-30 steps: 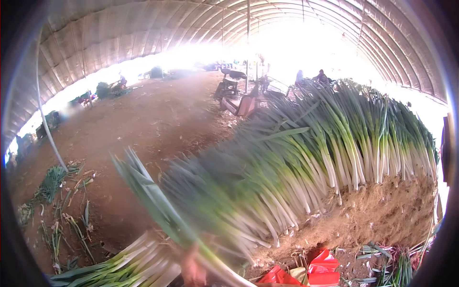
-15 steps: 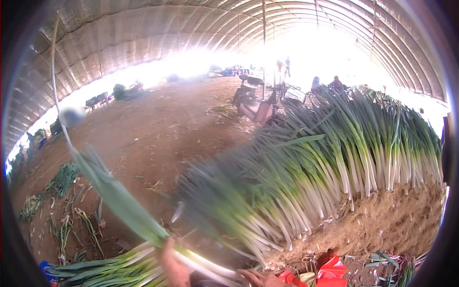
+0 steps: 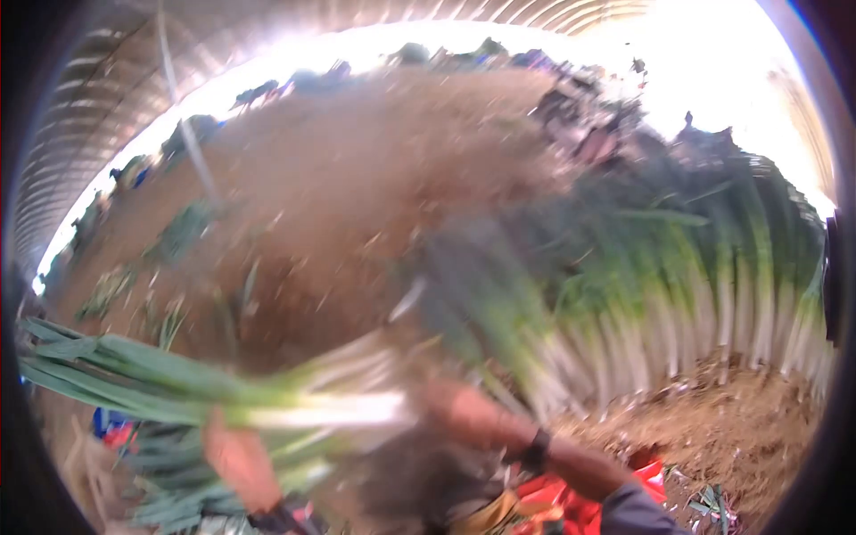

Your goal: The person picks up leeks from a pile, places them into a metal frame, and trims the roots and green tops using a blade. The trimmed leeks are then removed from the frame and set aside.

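Gripping a bundle of leeks (image 3: 223, 392) from below, the left hand (image 3: 239, 459) sat low in the blurred frame, its fingers seemingly wrapped round the stalks, though the smear of motion kept me from telling how firmly. The bundle lay nearly level across the lower left, green leaves fanning toward the left edge and pale white shanks pointing right. The right hand (image 3: 468, 415), with a dark band at the wrist (image 3: 535, 448), reached toward the white ends; whether its fingers were together or apart could not be told.

The likely trouble was a slipped hold: the shanks looked smooth and tapered, so a loose grasp near the middle could let stalks slide out onto the dirt floor (image 3: 357, 205). The long, strap-like leaves looked limp and could crease or tear if the bundle swung hard.

Just beyond the right hand stood a leaning stack of leeks (image 3: 678, 294), white bases down in crumbly brown soil. Loose green trimmings (image 3: 183, 232) lay scattered on the floor, and something red and glossy (image 3: 571, 504) sat beneath the right forearm.
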Available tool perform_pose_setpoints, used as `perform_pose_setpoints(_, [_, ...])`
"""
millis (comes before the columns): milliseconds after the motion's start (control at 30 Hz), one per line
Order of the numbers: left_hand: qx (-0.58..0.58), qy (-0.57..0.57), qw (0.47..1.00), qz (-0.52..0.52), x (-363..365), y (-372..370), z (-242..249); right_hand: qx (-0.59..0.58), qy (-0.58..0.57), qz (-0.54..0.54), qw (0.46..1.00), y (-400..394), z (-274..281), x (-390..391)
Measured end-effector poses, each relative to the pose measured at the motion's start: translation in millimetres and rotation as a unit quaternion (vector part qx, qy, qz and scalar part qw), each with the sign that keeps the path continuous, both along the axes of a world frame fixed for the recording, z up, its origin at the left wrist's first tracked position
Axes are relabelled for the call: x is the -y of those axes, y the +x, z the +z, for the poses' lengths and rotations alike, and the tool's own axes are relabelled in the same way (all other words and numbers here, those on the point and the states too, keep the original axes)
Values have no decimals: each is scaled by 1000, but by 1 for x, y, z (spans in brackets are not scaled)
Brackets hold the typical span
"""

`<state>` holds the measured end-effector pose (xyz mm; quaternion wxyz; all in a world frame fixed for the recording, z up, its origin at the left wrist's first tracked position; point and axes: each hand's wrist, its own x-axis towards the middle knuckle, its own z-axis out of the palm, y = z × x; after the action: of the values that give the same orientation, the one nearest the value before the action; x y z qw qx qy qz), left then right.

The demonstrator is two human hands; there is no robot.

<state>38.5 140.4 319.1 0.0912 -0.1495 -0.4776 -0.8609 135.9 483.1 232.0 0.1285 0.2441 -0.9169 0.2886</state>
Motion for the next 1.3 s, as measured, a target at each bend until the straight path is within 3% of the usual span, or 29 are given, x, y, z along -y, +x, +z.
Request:
perform_pose_setpoints(33, [8, -44, 998, 43, 12, 4, -2, -81, 30, 19, 996, -14, -9, 5])
perform_pose_setpoints(133, [33, 122, 991, 32, 43, 5, -28, -21, -9, 45, 999, -49, -9, 21])
perform_pose_setpoints(300, [65, 81, 988, 112, 57, 12, -72, 21, 9, 92, 996, -90, -50, 34])
perform_pose_setpoints(367, [168, 36, 975, 143, 46, 31, -71, 57, 32, 95, 993, -99, -65, 37])
perform_pose_setpoints(467, [213, -209, 930, 214, 64, 44, -131, 80, 71, 83, 991, -107, -87, 35])
perform_pose_setpoints(533, [234, -270, 911, 205, 69, 44, -173, 39, 96, 71, 992, -109, -109, 25])
perform_pose_setpoints(567, [240, -304, 899, 203, 66, 44, -184, 119, 139, 62, 981, -108, -106, 20])
perform_pose_setpoints(600, [241, -344, 883, 208, 58, 47, -196, 106, 154, 65, 980, -108, -105, 14])
perform_pose_setpoints(667, [254, -269, 907, 199, 42, 50, -203, 81, 182, 67, 978, -107, -101, 3])
perform_pose_setpoints(767, [262, 96, 948, 153, 25, 45, -198, 93, 213, 81, 969, -106, -97, 4])
perform_pose_setpoints(833, [326, 26, 926, 188, 26, 47, -196, 65, 221, 83, 970, -107, -101, 4])
perform_pose_setpoints(900, [243, -266, 916, 177, 42, 57, -210, 29, 228, 80, 970, -105, -106, 3])
perform_pose_setpoints(967, [146, -520, 826, 161, 55, 63, -213, 35, 233, 80, 969, -104, -109, 4])
perform_pose_setpoints(1067, [228, -413, 881, 37, 51, 75, -192, 45, 215, 67, 973, -101, -110, 6])
perform_pose_setpoints(1133, [170, -622, 764, 30, 47, 80, -153, 52, 205, 59, 976, -100, -111, 9])
perform_pose_setpoints(1200, [-78, -781, 617, 55, 44, 68, -109, 59, 206, 54, 975, -99, -112, 10])
perform_pose_setpoints(1267, [-225, -851, 463, 103, 47, 36, -79, 54, 221, 64, 972, -100, -105, 9])
perform_pose_setpoints(1300, [-189, -866, 457, 76, 57, 24, -77, 51, 228, 69, 970, -101, -102, 9])
